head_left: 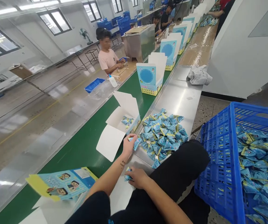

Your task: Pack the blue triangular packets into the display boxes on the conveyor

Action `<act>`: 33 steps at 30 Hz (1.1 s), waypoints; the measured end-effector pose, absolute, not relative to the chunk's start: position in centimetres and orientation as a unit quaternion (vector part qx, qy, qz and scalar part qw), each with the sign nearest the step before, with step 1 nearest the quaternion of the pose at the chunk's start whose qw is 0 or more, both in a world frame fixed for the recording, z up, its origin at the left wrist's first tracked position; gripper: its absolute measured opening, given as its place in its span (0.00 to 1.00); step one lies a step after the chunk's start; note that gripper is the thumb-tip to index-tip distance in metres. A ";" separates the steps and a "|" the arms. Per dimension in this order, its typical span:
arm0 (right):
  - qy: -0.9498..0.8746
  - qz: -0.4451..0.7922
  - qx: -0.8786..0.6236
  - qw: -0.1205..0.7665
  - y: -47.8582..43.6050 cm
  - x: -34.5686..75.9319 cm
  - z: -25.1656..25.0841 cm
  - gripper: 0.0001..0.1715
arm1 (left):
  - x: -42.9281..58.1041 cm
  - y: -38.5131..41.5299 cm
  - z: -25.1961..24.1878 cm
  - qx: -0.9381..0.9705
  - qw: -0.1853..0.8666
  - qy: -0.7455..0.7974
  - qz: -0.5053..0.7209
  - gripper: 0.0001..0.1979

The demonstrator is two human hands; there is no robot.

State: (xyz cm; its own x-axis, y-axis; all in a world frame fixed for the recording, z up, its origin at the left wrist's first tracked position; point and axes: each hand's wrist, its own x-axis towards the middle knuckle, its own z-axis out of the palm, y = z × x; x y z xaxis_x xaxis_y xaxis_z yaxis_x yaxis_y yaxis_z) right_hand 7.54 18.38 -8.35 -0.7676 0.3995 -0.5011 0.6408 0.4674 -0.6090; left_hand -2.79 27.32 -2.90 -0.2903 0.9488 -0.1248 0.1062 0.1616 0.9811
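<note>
My left hand [129,143] is closed on a small blue packet [136,143], beside an open box [123,119] that lies tilted on the green belt [82,146]. Several blue-and-yellow packets show inside that box. Lower down, near my lap, my right hand [137,178] pinches another packet [127,175] over the metal ledge. A pile of triangular packets [163,133] is heaped on the steel surface, to the right of my left hand.
A blue crate [233,155] full of packets stands at the right. Upright open boxes [147,77] line the belt ahead. A printed box [64,183] lies at lower left. Striped cloth [199,75] rests on the ledge. A person [108,59] works across the belt.
</note>
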 end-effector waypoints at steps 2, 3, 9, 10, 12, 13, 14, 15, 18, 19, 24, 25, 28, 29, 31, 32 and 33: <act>0.846 -0.414 0.304 0.143 18.3 7.6 -8.4 0.33 | -4.1 28.3 -3.0 0.374 0.469 0.632 0.491 0.17; 0.848 -0.413 0.300 0.143 18.3 7.7 -8.5 0.34 | -5.0 29.1 -2.6 0.339 0.485 0.633 0.499 0.17; 0.846 -0.413 0.311 0.127 18.3 7.7 -8.7 0.33 | -11.7 33.6 1.2 0.059 0.477 0.555 0.678 0.13; 0.836 -0.426 0.328 0.109 18.4 7.7 -8.8 0.32 | -12.4 33.2 1.3 0.057 0.471 0.550 0.687 0.14; 0.794 -0.473 0.381 0.019 18.7 7.7 -9.3 0.31 | -12.9 30.8 0.5 0.094 0.434 0.573 0.689 0.20; 0.755 -0.507 0.414 -0.048 18.9 7.6 -9.5 0.31 | -12.7 28.9 -0.2 0.138 0.413 0.594 0.677 0.23; 0.701 -0.545 0.446 -0.115 19.2 7.6 -9.8 0.32 | -12.3 26.7 -1.1 0.203 0.392 0.618 0.651 0.27; 0.638 -0.583 0.472 -0.173 19.5 7.6 -10.1 0.33 | -11.7 24.5 -2.1 0.279 0.374 0.643 0.607 0.30; 0.493 -0.660 0.500 -0.267 19.9 7.7 -10.8 0.36 | -9.6 18.6 -4.4 0.553 0.449 0.599 0.365 0.41; 0.481 -0.673 0.485 -0.284 19.9 7.7 -11.0 0.36 | -9.1 17.4 -4.8 0.591 0.461 0.586 0.308 0.43; 0.509 -0.741 0.353 -0.259 19.0 7.7 -10.9 0.41 | -10.8 18.5 -3.9 0.568 0.481 0.606 0.279 0.26; 0.502 -0.751 0.347 -0.251 19.0 7.7 -10.8 0.43 | -11.8 19.8 -3.2 0.552 0.476 0.615 0.300 0.24; 0.492 -0.748 0.366 -0.253 19.3 7.7 -10.4 0.44 | -14.7 24.2 -1.0 0.419 0.381 0.673 0.475 0.22; 0.498 -0.740 0.376 -0.249 19.5 7.7 -10.3 0.42 | -15.4 25.5 -0.4 0.359 0.334 0.681 0.545 0.23; 0.525 -0.720 0.390 -0.231 19.7 7.6 -10.0 0.34 | -15.8 27.3 0.2 0.269 0.298 0.692 0.599 0.26; 0.542 -0.709 0.395 -0.217 19.7 7.6 -9.8 0.31 | -15.6 27.5 0.1 0.255 0.304 0.698 0.596 0.29; 0.559 -0.697 0.401 -0.203 19.6 7.6 -9.6 0.28 | -15.0 27.4 -0.3 0.263 0.322 0.702 0.578 0.31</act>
